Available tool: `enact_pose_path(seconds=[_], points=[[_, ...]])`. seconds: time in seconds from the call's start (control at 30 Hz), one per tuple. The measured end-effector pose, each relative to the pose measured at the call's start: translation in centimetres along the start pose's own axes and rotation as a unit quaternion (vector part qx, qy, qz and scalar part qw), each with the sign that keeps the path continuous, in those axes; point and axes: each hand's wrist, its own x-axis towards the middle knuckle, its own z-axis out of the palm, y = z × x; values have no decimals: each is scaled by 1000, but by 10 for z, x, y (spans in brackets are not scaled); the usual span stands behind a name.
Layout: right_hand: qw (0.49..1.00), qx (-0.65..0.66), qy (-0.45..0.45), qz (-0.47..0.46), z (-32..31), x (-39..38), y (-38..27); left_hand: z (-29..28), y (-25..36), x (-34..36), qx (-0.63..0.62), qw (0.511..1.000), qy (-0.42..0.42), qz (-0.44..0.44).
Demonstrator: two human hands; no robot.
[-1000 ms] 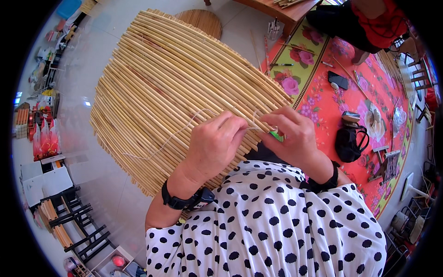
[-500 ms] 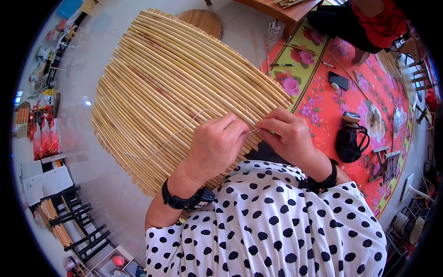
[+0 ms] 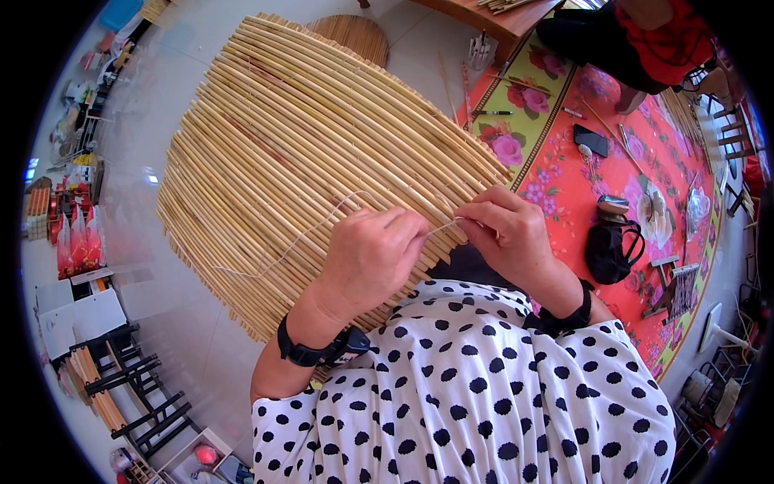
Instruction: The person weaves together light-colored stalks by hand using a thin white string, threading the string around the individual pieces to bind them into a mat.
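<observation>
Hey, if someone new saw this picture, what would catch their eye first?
Probably the big stick mat, filling the middle above the polka-dot shirt. Near its lower right edge, the left hand and right hand hold a white string between them. Bright red floral cloth spreads at right.

Tan reeds [image 3: 322,145], white string [image 3: 443,227], black-dotted white garment [image 3: 463,387], red floral cloth [image 3: 571,242]

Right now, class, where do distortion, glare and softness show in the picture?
Head view throughout: black corners and bowed-looking sticks suggest fisheye distortion; a bright glare spot shows on the floor at left; the left hand and right hand look fairly sharp, while clutter near the left rim looks softer.
</observation>
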Motion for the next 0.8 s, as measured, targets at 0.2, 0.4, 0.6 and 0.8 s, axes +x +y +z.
enact_pose_path(seconds=[0.2,0.4,0.6,0.8], points=[[1000,-5,-2,10,0,-1,1,2,0,-4,-10,1000,-25,3],[1000,-15,-4,25,0,-1,-3,5,0,-7,-13,996,-86,4],[998,20,21,63,7,-2,-2,13,2,-11,-192,976,-100,-3],[995,26,16,95,10,0,-6,17,-4,-12,-268,959,-98,1]])
